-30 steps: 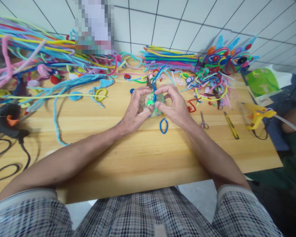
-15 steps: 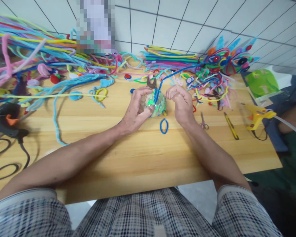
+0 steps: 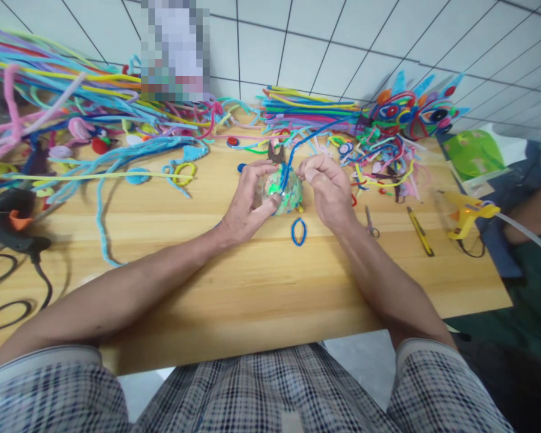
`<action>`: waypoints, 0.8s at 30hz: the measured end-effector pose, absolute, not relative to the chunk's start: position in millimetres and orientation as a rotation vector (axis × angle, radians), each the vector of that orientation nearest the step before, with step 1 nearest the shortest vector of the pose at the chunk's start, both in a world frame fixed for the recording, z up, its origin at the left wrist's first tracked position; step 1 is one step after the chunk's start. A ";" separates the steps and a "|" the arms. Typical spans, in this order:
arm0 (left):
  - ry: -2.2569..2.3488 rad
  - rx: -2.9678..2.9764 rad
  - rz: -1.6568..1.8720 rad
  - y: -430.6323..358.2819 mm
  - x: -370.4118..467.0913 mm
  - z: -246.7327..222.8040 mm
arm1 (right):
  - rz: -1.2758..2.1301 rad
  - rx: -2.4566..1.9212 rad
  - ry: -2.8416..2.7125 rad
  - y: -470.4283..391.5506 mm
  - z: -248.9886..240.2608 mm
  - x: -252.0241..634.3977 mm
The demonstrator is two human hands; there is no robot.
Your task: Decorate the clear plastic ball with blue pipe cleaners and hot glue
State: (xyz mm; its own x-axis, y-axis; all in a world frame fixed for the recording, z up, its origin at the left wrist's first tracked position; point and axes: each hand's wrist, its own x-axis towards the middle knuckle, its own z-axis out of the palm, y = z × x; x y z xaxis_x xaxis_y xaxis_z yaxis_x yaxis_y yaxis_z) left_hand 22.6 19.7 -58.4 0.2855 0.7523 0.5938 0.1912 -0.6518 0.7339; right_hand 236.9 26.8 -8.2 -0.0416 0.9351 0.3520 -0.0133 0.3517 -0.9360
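Centrally, a clear, green-flecked ball [image 3: 294,197] sits low over the tabletop [image 3: 234,288], on the palm side of the left hand [image 3: 249,201]. That hand's grip is curved round the ball's left side, thumb on the near face and fingers on the far one, pinching it. The right hand [image 3: 329,189] is just to the right of the ball; its grip is drawn in, thumb and forefinger pressed together, though whether something thin sits between them I cannot tell. A blue stem [image 3: 291,161] rises from the ball between the two hands, then bends off to the right.

Nearer the person, a blue ring [image 3: 293,231] lies flat, apart from both hands. Just beyond the ball is a dark brown forked piece [image 3: 276,151]; a red disc [image 3: 232,142] lies farther left. Rightward come scissors [image 3: 372,230], a yellow cutter [image 3: 419,231] and a yellow glue gun [image 3: 472,215], in that order. On the left, light blue strands [image 3: 148,150] spread near a yellow ring [image 3: 193,174], with a black tool [image 3: 13,221] at the edge. Along the wall lie a many-coloured bundle [image 3: 311,109] and, to its right, bright masks [image 3: 393,111].
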 end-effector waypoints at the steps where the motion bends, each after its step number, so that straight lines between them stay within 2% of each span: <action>1: 0.843 2.025 1.371 19.6 22.7 -58.4 | 0.982 -0.913 -1.377 26.7 -7.1 237.0; 14: 0.848 2.024 1.367 19.5 23.3 -57.2 | 1.104 -0.849 -1.264 30.2 4.1 237.3; 24: 0.854 2.042 1.365 19.6 23.6 -57.9 | 0.956 -1.059 -1.400 27.3 -2.7 238.5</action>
State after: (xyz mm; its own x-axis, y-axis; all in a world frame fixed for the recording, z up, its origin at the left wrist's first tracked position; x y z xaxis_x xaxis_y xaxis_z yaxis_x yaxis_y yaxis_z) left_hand 23.6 19.6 -57.9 0.2880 0.7494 0.5962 0.2086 -0.6567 0.7247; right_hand 238.5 27.3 -2.7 -0.0177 0.9601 0.2790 0.0896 0.2794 -0.9560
